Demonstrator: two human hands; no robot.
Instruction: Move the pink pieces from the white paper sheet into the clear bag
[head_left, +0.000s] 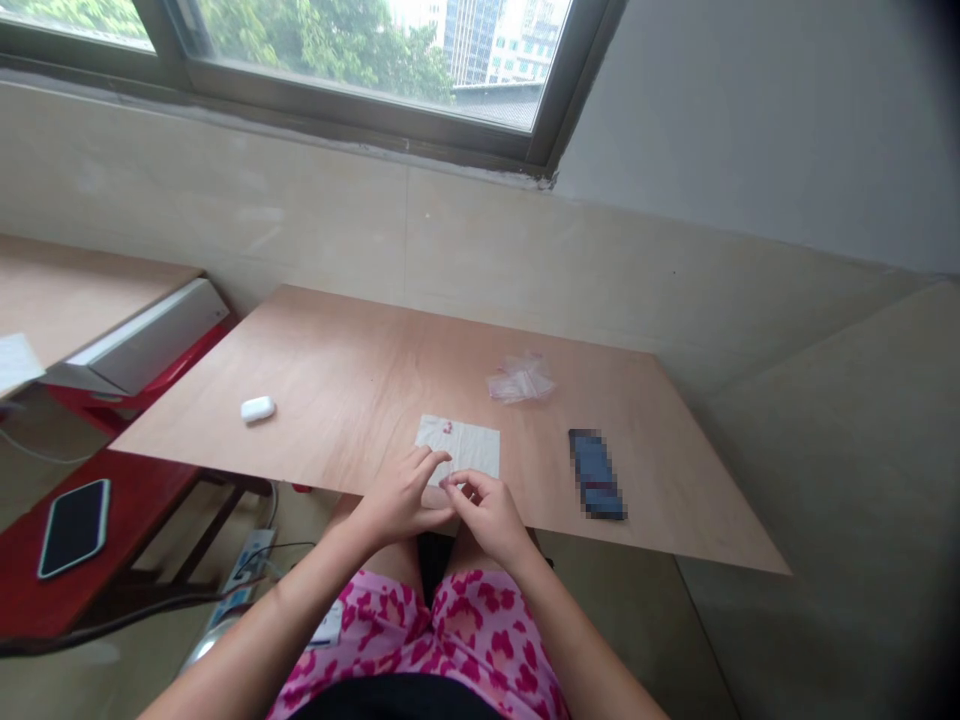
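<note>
Over the near edge of a light wooden table (352, 370), both of my hands are close together. My left hand (405, 495) has its thumb and index finger spread apart, with nothing visible held between them. My right hand (489, 512) pinches thumb against fingertips beside it; whatever is in the pinch is too small to make out. Just beyond and partly under the fingers lies a white square sheet (476, 445), like a tissue or paper. On its far part rest tiny reddish bits (448, 428), too small to name.
A crumpled clear plastic bag (523, 380) lies farther back. To the right is a dark, pixelated phone-shaped object (596, 475); a small white case (258, 409) sits left. Another phone (75, 528) rests on a red bench (37, 595). Cables and a power strip (251, 560) are below.
</note>
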